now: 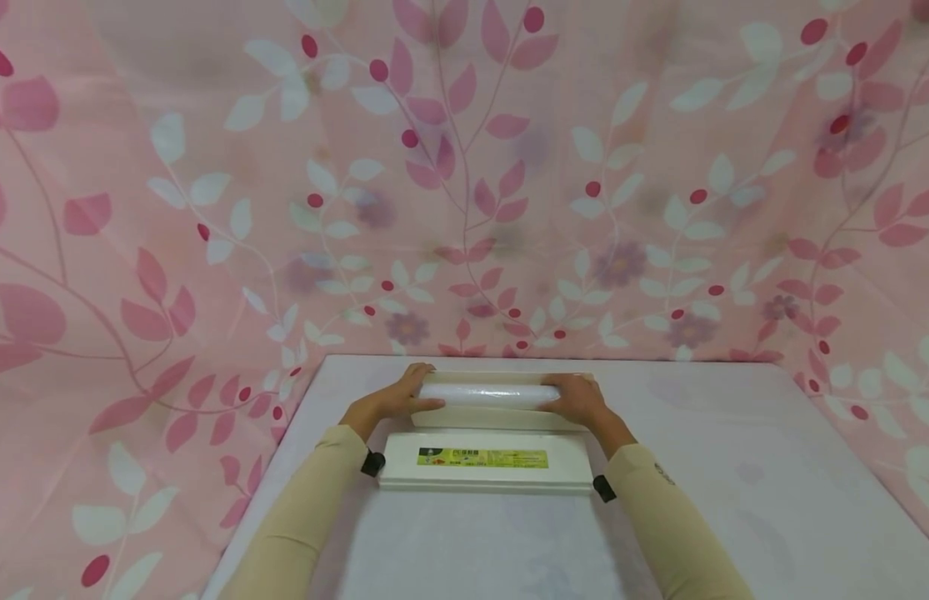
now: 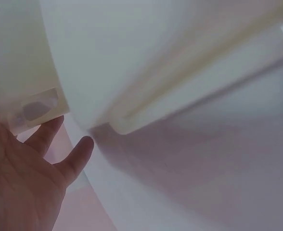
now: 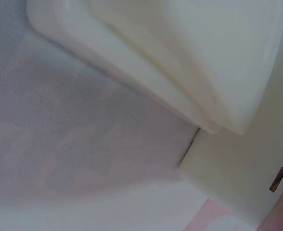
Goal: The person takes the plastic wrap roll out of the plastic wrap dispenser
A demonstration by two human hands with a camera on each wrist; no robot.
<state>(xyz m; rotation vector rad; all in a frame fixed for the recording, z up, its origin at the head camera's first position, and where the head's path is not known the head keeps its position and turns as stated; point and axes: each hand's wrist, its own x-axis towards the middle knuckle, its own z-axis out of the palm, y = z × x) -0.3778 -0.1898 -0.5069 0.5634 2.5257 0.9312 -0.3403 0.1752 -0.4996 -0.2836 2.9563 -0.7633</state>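
Note:
A shiny white roll of cling film lies lengthwise over an off-white open box, toward the far edge of the table. My left hand holds the roll's left end, thumb on the near side and fingers at the far side. At the other end my right hand grips the roll. In front lies a long white lid-like piece with a yellow-green label; whether it joins the box cannot be told. The right wrist view shows a slotted box end, with that hand mostly hidden.
A pale cloth covers the table. Pink leaf-patterned curtains hang behind it and at both sides. Black wrist straps sit by the beige sleeves, close to the ends of the labelled piece.

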